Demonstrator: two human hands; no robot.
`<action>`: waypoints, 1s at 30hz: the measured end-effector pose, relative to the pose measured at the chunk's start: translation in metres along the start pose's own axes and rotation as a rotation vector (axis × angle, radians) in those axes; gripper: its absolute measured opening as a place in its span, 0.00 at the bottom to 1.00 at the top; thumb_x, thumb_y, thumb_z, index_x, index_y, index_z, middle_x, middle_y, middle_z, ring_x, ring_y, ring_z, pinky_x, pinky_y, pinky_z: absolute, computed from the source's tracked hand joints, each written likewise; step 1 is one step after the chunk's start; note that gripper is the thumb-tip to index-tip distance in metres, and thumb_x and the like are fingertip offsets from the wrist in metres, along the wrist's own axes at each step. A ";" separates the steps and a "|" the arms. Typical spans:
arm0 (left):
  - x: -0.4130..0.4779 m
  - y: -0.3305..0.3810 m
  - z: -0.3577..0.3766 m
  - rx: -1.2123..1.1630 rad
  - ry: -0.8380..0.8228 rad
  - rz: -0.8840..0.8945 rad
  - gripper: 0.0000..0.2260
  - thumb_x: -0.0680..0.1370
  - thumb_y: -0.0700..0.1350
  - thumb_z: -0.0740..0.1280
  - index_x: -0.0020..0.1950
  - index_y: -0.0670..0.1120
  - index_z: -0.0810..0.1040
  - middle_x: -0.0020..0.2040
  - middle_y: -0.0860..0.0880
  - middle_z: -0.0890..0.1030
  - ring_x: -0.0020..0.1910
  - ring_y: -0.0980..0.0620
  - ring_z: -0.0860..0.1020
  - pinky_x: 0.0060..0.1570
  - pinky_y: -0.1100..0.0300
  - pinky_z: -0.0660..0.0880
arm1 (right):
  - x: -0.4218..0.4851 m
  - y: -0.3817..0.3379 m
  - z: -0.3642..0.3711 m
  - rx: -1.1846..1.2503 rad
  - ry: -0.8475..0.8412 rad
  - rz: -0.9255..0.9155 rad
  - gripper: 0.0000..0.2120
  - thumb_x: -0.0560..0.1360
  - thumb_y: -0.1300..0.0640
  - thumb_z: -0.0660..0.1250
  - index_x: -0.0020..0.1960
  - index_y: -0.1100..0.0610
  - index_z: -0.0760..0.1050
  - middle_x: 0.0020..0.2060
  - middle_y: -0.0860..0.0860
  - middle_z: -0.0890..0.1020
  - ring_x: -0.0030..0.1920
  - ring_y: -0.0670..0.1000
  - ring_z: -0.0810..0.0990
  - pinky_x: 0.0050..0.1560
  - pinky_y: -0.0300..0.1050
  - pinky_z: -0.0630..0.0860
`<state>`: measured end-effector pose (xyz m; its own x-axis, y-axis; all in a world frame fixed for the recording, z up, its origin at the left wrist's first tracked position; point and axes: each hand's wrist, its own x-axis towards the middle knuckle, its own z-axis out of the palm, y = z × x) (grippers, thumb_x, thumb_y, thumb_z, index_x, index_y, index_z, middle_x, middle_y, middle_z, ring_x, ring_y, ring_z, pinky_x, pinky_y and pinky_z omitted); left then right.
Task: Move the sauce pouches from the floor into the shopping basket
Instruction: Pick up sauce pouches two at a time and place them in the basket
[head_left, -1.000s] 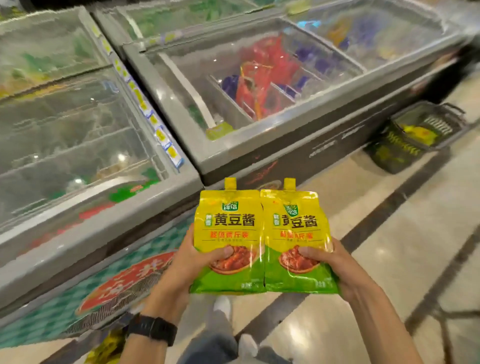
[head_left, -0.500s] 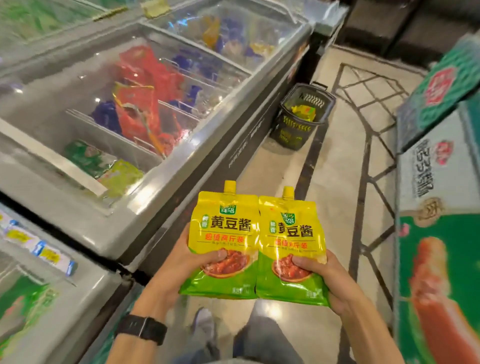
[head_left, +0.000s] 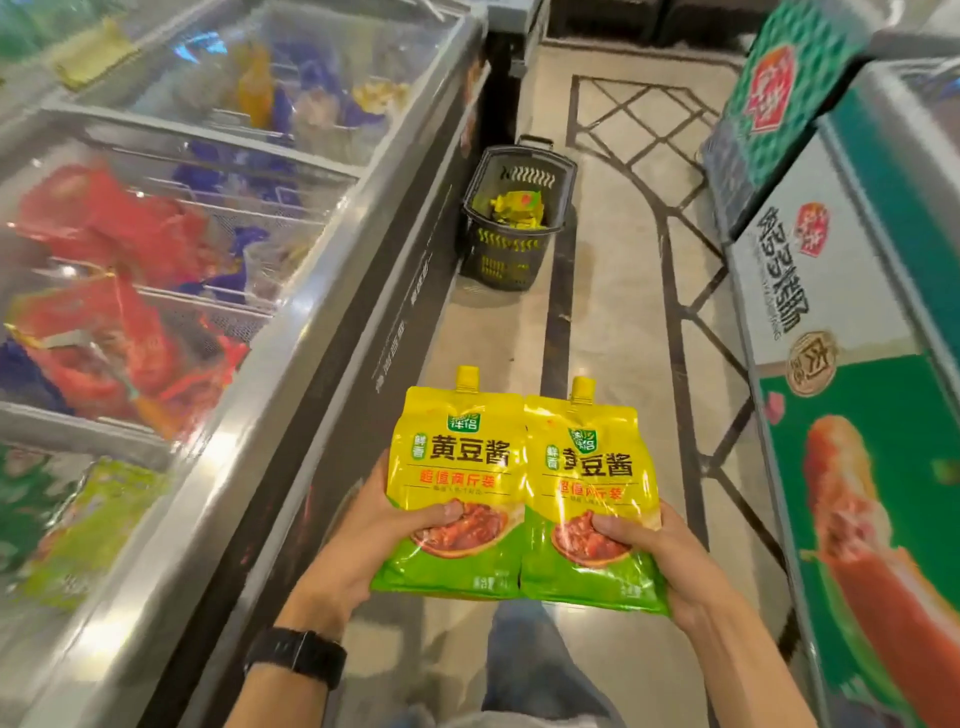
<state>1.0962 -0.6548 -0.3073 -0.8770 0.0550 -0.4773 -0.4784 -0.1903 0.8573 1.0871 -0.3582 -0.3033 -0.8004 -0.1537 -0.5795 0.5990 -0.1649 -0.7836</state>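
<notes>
Two yellow-and-green sauce pouches with yellow spout caps are held side by side, upright, in front of me. My left hand (head_left: 363, 540) grips the left pouch (head_left: 457, 467) at its lower edge, thumb on the front. My right hand (head_left: 670, 556) grips the right pouch (head_left: 587, 483) the same way. Farther down the aisle a dark plastic shopping basket (head_left: 498, 254) stands on the floor against the freezer, with several yellow pouches (head_left: 517, 210) inside it.
A long glass-topped chest freezer (head_left: 291, 322) runs along my left. Another freezer cabinet with green and white graphics (head_left: 852, 415) lines the right. The tiled aisle floor (head_left: 613, 291) runs between them toward the basket. My legs show below the pouches.
My view has swung round to look down the aisle; the basket has shifted from the upper right to straight ahead and looks nearer. Both hands keep the same hold on the pouches.
</notes>
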 end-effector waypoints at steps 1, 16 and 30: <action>0.016 0.007 0.005 -0.001 -0.001 -0.005 0.48 0.51 0.48 0.87 0.69 0.48 0.72 0.59 0.42 0.84 0.59 0.41 0.82 0.58 0.44 0.79 | 0.014 -0.011 -0.005 -0.006 0.008 0.003 0.50 0.41 0.49 0.87 0.60 0.61 0.78 0.51 0.60 0.86 0.49 0.60 0.86 0.45 0.50 0.84; 0.202 0.123 0.067 0.063 -0.019 -0.009 0.53 0.47 0.53 0.88 0.69 0.45 0.73 0.57 0.41 0.85 0.53 0.41 0.85 0.42 0.54 0.83 | 0.180 -0.167 -0.054 0.009 -0.026 -0.001 0.30 0.58 0.63 0.79 0.60 0.60 0.78 0.49 0.57 0.87 0.45 0.56 0.87 0.39 0.46 0.82; 0.420 0.222 0.058 0.071 -0.113 -0.050 0.53 0.46 0.56 0.88 0.69 0.51 0.73 0.58 0.44 0.85 0.58 0.41 0.83 0.62 0.39 0.76 | 0.341 -0.283 -0.047 0.017 0.097 0.001 0.52 0.38 0.47 0.87 0.60 0.58 0.77 0.51 0.58 0.86 0.49 0.59 0.86 0.43 0.49 0.82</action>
<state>0.6194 -0.6168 -0.3065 -0.8494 0.1734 -0.4984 -0.5201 -0.1151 0.8463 0.6436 -0.3185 -0.2895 -0.7978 -0.0587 -0.6000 0.5995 -0.1816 -0.7795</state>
